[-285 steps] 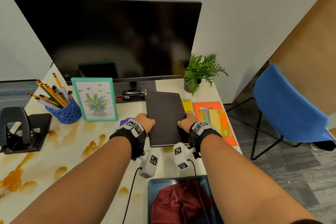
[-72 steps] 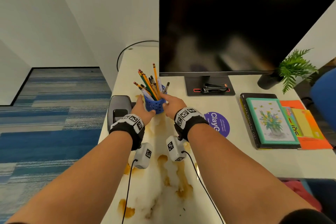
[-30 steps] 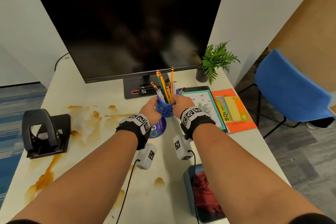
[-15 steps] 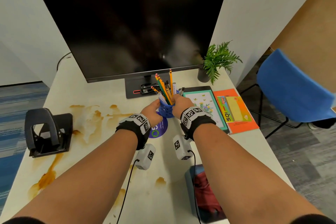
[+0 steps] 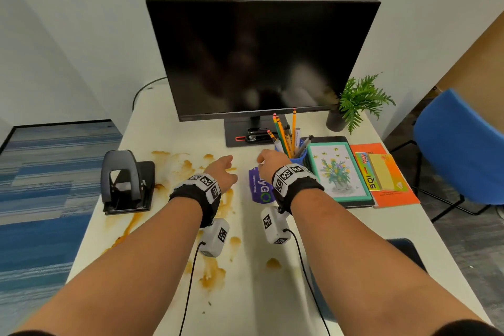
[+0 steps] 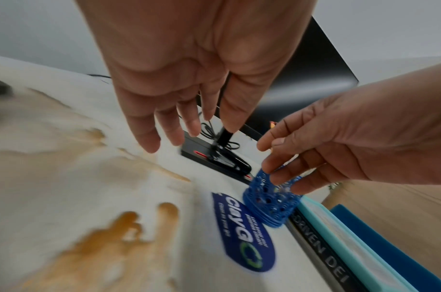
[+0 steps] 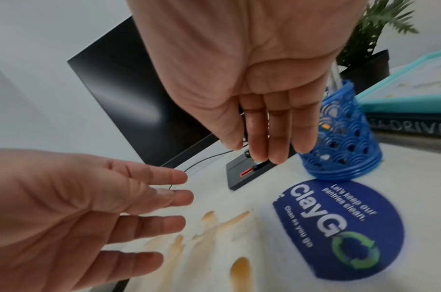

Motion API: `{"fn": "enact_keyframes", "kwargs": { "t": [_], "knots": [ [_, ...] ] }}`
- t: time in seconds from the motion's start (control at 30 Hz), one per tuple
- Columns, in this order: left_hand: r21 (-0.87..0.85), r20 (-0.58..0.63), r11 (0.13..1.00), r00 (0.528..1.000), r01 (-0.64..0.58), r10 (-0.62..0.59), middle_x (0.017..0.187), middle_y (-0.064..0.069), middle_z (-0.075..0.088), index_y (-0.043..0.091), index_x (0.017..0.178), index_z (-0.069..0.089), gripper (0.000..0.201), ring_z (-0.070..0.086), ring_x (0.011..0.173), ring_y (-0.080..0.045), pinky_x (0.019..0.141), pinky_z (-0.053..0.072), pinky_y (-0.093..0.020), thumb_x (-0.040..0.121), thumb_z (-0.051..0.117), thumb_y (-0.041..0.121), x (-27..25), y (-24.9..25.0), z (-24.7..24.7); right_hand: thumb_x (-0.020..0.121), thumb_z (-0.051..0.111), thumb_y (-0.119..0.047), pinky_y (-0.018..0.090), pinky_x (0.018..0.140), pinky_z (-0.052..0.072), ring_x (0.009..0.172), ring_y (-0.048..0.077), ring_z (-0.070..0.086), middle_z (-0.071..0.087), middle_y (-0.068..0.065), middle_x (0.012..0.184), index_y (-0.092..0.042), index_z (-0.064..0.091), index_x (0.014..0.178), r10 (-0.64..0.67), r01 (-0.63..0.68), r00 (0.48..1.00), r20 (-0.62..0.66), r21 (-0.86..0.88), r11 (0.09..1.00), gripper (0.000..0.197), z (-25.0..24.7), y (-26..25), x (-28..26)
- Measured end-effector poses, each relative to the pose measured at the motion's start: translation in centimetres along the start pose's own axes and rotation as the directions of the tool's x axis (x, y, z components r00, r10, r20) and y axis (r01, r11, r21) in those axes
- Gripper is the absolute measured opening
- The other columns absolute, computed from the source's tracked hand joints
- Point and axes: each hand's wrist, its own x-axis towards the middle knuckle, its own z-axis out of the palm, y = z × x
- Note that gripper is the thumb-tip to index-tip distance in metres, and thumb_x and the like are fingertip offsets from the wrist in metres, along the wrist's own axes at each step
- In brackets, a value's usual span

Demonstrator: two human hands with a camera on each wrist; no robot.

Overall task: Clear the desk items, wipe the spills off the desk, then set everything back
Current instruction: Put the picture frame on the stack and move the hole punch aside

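Hole punch (image 5: pixel 124 183) at 9 o'clock, spills (image 5: pixel 188 169) beside it. Left hand (image 5: pixel 222 172) hovers centre, fingers loose, holding nothing. Right hand (image 5: pixel 270 162) likewise slack (fingertips near the cup (image 5: pixel 298 157), contact unclear). Cup stands at 1 o'clock, against the frame (image 5: pixel 338 172).

Plain white walls (image 5: pixel 81 22), blue striped carpet (image 5: pixel 41 172), blue chair (image 5: pixel 463 150), brown wooden panel (image 5: pixel 480 63)
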Motion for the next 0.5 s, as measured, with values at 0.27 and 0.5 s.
{"fn": "enact_keyframes", "kwargs": {
  "t": [0.27, 0.5],
  "knots": [
    [-0.013, -0.183, 0.984, 0.967, 0.176, -0.175, 0.139, -0.005, 0.051, 0.017, 0.147, 0.029, 0.059, 0.052, 0.124, -0.025, 0.100, 0.045, -0.031, 0.092, 0.052, 0.016, -1.6, -6.0, -6.2, 0.095, 0.049, -0.015, 0.031, 0.094, 0.047, 0.115, 0.026, 0.057, 0.059, 0.007, 0.126, -0.016, 0.059, 0.124, -0.085, 0.085, 0.996, -0.004, 0.020, 0.996, 0.030, 3.5, -6.6, 0.1],
    [-0.036, -0.429, 0.955, 0.859, 0.294, -0.280, 0.127, -0.014, 0.058, 0.012, 0.134, 0.049, 0.045, 0.056, 0.116, -0.031, 0.093, 0.047, -0.033, 0.089, 0.051, 0.009, -3.2, -10.5, -11.8, 0.097, 0.045, -0.018, 0.031, 0.095, 0.047, 0.116, 0.027, 0.057, 0.059, 0.007, 0.130, -0.012, 0.062, 0.122, -0.218, 0.220, 0.974, 0.055, -0.029, 0.975, 0.030, 6.2, -13.0, 0.3]
  ]
}}
